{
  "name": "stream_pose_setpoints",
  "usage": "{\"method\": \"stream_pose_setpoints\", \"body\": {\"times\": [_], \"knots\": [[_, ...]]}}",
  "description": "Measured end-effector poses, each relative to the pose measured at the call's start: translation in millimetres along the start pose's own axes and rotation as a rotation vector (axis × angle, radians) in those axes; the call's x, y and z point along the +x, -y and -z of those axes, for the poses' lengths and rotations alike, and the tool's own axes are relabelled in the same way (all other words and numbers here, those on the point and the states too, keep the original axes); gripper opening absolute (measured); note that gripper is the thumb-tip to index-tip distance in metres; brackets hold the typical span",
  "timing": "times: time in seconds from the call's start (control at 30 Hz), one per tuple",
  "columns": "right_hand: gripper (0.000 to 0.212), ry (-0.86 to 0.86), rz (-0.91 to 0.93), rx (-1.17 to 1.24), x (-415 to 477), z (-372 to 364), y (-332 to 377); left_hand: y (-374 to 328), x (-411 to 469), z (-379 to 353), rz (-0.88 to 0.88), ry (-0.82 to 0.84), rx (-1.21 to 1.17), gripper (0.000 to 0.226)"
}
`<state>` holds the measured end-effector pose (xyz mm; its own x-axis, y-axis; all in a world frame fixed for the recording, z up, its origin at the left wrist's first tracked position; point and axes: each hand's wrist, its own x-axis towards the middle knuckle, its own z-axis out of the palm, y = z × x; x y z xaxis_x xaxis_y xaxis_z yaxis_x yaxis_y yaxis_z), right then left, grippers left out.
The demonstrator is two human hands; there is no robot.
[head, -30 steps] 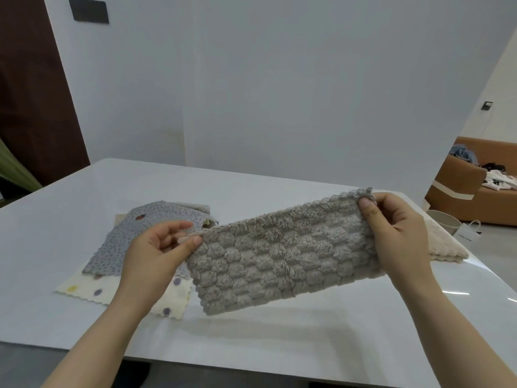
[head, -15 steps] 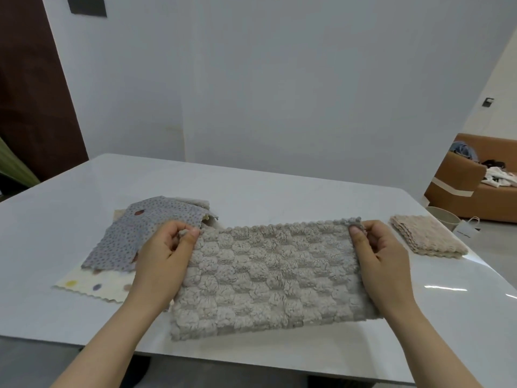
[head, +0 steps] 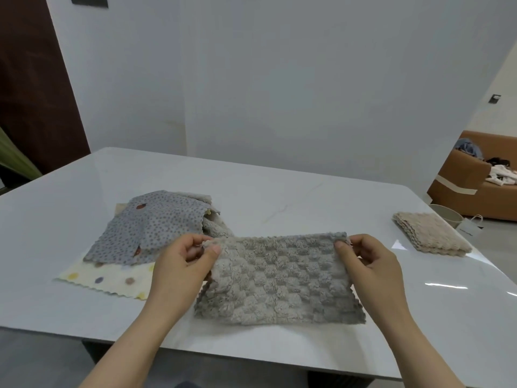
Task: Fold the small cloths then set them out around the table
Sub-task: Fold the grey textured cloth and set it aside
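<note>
We pinch the grey cloth [head: 279, 278] by its far corners, left hand [head: 181, 264] and right hand [head: 369, 264] each with thumb and fingers closed on it; its near edge lies on the table [head: 279, 191]. A folded beige cloth [head: 430, 233] sits right, unfolded cloths [head: 145, 228] left.

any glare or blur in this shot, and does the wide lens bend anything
Head view: glare streaks on the glossy table beside the folded beige cloth, right of the right hand; wall edges lean outward from lens distortion; the grey cloth shows its texture clearly.
</note>
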<state>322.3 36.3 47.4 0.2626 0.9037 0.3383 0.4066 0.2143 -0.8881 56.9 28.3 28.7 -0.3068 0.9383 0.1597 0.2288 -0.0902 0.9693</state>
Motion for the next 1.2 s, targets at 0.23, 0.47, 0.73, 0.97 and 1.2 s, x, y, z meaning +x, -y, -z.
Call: {"method": "stream_pose_setpoints", "body": {"times": [0.23, 0.47, 0.73, 0.97, 1.2], "knots": [[0.012, 0.167, -0.071, 0.208, -25.5, -14.6, 33.0, -14.1, -19.2, -17.7, 0.060, 0.070, -0.197, 0.018], [0.004, 0.320, -0.041, 0.266, -39.9, -32.7, 40.1, -19.5, -26.9, -28.9, 0.051, 0.107, -0.251, 0.019], [0.018, 0.465, -0.017, 0.305, -42.7, -37.2, 36.4, -22.8, -35.3, -25.9, 0.055, 0.148, -0.282, 0.017], [0.031, 0.596, 0.096, 0.166, -30.0, -37.5, 38.9, -25.7, -37.6, -22.4, 0.049, 0.128, -0.290, 0.010], [0.016, 0.595, 0.148, 0.092, -18.1, -40.8, 42.9, -24.1, -34.7, -19.4, 0.063, 0.062, -0.288, 0.008]]}}
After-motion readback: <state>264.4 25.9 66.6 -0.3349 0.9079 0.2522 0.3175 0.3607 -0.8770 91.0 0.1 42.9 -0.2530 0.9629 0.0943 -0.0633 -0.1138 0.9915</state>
